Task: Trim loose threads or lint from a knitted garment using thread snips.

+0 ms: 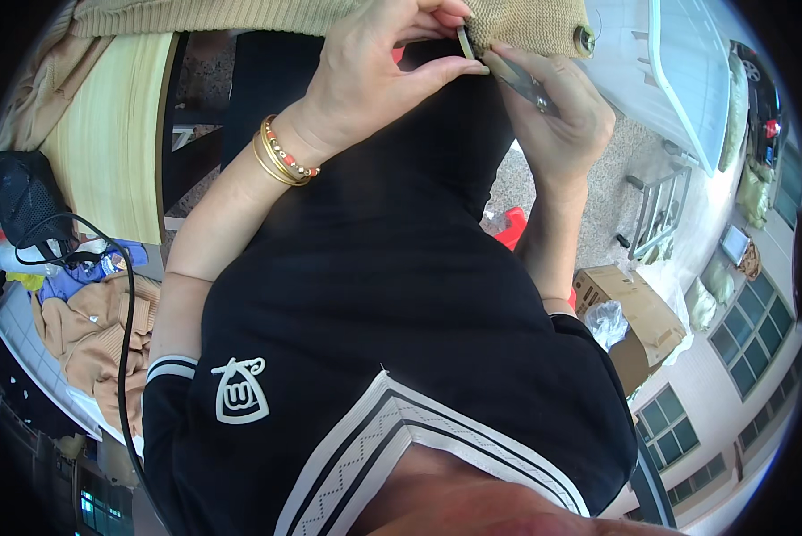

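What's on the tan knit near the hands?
A dark button at the right edge of the tan knit. Nearby, the left hand pinches a pale-edged disc. Knit behind that hand is covered; disc attachment unclear.

Bright daylight at right, curved edges, dark corners

Black top, zigzag V-collar, striped cuff, white emblem, gold bangle, beaded bracelet
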A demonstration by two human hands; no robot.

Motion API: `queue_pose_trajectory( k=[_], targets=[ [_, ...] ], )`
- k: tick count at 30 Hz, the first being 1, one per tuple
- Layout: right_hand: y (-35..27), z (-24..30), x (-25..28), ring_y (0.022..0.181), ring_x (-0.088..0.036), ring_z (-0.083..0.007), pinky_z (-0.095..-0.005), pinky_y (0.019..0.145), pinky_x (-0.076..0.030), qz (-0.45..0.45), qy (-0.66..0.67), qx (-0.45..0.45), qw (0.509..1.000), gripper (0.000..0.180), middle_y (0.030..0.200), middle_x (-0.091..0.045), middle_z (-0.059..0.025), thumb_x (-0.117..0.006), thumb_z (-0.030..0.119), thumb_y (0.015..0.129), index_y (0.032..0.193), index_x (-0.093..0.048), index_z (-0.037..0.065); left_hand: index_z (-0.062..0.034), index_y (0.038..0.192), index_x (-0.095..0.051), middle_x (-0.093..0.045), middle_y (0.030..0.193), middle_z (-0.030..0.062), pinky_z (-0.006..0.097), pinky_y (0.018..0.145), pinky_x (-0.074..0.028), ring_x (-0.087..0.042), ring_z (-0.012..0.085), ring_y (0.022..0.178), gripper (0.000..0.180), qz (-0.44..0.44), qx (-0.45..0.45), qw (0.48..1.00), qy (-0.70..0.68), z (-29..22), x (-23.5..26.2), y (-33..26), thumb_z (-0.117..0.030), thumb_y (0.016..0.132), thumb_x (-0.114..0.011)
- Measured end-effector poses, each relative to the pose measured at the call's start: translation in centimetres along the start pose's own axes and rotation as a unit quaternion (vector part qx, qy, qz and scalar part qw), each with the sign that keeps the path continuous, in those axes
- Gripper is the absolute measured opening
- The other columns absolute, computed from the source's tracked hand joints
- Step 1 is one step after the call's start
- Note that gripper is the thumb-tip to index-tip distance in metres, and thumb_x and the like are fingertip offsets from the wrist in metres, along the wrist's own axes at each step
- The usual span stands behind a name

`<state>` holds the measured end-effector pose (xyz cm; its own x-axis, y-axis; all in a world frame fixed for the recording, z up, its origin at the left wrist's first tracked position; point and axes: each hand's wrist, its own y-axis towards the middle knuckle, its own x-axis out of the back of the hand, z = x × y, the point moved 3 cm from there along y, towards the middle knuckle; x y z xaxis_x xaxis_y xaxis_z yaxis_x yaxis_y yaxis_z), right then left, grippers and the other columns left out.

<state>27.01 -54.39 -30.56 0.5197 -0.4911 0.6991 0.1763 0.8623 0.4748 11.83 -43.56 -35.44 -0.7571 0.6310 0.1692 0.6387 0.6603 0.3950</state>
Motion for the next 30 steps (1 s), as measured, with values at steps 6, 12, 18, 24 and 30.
queue_pose_trajectory(
  k=[6, 12, 18, 24, 30],
  targets=[
    [0.5, 0.0, -0.8, 0.068, -0.067, -0.0135, -0.0257, 0.063, -0.052, -0.002, 0.092, -0.058, 0.994, 0.022, 0.082, -0.073, -0.0068, -0.078, -0.003, 0.076, 0.097, -0.077, 0.004, -0.0015, 0.119, -0.061, -0.064, 0.109, 0.0113, 0.029, 0.084, -0.057, -0.069, 0.0187, 0.096, 0.043, -0.067, -0.054, 0.996, -0.012, 0.6, 0.0, -1.1, -0.002, 0.082, -0.081],
    [0.8, 1.3, -1.8, 0.076, -0.067, -0.0089, -0.0223, 0.069, -0.053, -0.037, 0.264, -0.118, 0.956, 0.014, 0.091, -0.076, -0.0059, -0.074, -0.004, 0.087, 0.101, -0.076, -0.002, -0.0015, 0.111, -0.059, -0.062, 0.104, 0.0097, 0.030, 0.079, -0.056, -0.067, 0.0175, 0.089, 0.038, -0.059, -0.046, 0.992, 0.102, -2.2, 0.4, 0.2, 0.000, 0.079, -0.079],
    [-0.4, 0.2, 0.7, 0.073, -0.052, -0.0023, -0.0151, 0.067, -0.042, -0.068, 0.206, -0.155, 0.964, 0.030, 0.081, -0.058, 0.0059, -0.081, -0.001, 0.085, 0.114, -0.073, -0.001, -0.0017, 0.107, -0.055, -0.059, 0.098, 0.0036, 0.022, 0.079, -0.053, -0.062, 0.0073, 0.089, 0.024, -0.011, 0.137, 0.963, -0.230, -0.4, -0.9, -0.3, 0.004, 0.091, -0.071],
    [-2.7, 0.0, 1.0, 0.074, -0.054, -0.0080, -0.0192, 0.066, -0.046, -0.002, 0.089, -0.106, 0.990, 0.041, 0.091, -0.058, -0.0016, -0.084, 0.009, 0.082, 0.121, -0.070, 0.004, -0.0009, 0.116, -0.053, -0.060, 0.103, 0.0029, 0.020, 0.087, -0.052, -0.063, 0.0077, 0.094, 0.025, -0.035, 0.186, 0.911, -0.366, 0.9, -1.1, -0.8, 0.005, 0.095, -0.066],
    [-3.5, -0.5, 0.8, 0.078, -0.058, -0.0107, -0.0218, 0.069, -0.050, -0.034, 0.088, -0.119, 0.988, 0.036, 0.092, -0.061, -0.0041, -0.081, 0.009, 0.086, 0.120, -0.070, 0.003, -0.0001, 0.119, -0.060, -0.067, 0.104, 0.0068, 0.023, 0.083, -0.054, -0.066, 0.0111, 0.092, 0.028, -0.028, 0.252, 0.904, -0.344, 1.6, -1.3, -0.8, 0.005, 0.093, -0.069]
  ],
)
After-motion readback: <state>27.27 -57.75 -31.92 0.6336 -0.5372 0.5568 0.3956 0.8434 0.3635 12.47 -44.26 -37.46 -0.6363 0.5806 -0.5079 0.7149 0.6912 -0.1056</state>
